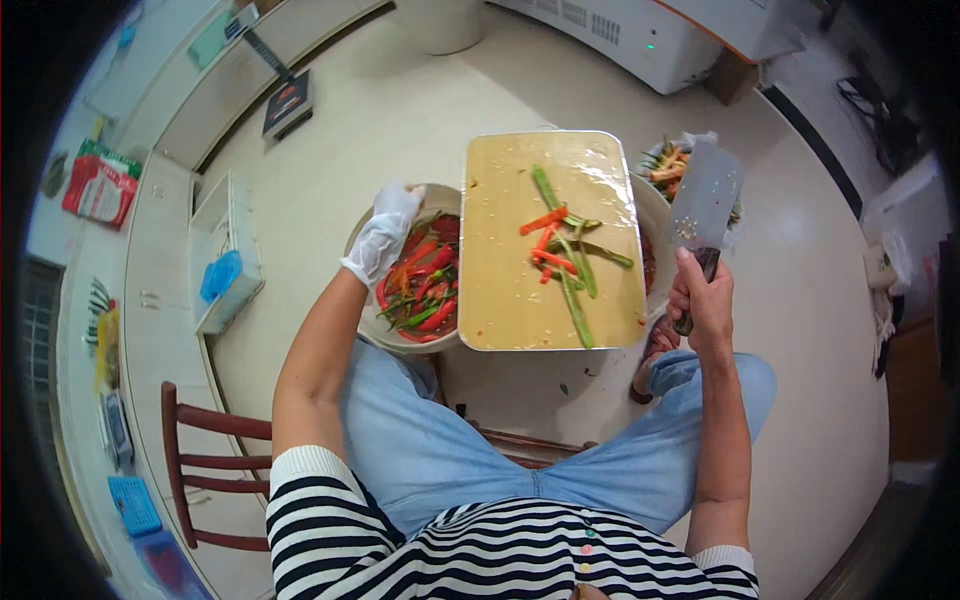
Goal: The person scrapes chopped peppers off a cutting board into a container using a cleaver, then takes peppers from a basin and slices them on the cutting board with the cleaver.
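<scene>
My left hand, in a thin clear plastic glove, is over the far rim of a basin of red and green chili peppers; its fingertips are partly hidden, so what they touch is unclear. Bare, my right hand grips the dark handle of a cleaver, blade pointing away, with pale seeds stuck on it. Between the hands lies a yellow cutting board with cut green pepper strips, orange-red pieces and scattered seeds. Another basin is partly hidden under the board's right side.
Beyond the cleaver is a bag of cut vegetables. A platform scale stands on the floor at the far left, with a white drawer-like bin nearer. A wooden chair is by my left elbow. A white appliance stands ahead.
</scene>
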Motion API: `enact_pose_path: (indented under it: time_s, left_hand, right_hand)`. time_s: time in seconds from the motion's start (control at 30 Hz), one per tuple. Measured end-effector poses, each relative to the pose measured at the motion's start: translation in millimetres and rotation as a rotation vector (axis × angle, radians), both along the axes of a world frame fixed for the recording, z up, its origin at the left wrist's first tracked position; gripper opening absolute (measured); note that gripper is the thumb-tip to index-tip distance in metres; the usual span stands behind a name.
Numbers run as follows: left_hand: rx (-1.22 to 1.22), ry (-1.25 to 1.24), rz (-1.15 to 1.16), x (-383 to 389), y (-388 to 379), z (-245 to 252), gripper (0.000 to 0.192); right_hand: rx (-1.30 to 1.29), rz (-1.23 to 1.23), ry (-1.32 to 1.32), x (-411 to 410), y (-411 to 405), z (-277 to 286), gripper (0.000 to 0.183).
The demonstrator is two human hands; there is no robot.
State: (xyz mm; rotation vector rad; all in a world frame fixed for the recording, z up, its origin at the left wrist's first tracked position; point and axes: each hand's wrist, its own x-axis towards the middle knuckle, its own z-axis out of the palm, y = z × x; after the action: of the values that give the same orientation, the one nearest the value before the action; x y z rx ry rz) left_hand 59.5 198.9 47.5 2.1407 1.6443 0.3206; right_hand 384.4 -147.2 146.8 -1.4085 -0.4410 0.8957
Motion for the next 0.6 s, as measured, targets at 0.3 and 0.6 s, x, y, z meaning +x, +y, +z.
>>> enact_pose_path:
  time_s: [0.3, 0.6]
  left_hand:
    - [-0.203, 0.16, -0.018, -60.3, -42.4, -103.6, 0.024]
    - [-0.261, 0.26, -0.211, -8.3, -72.6, -153.7, 0.03]
  right_hand:
    - [-0.081, 0.127, -0.01, -32.5, 46.8, -10.7, 0.023]
    - [-0.136, 0.164, -0.059, -34.7, 65.7, -20.3, 0.024]
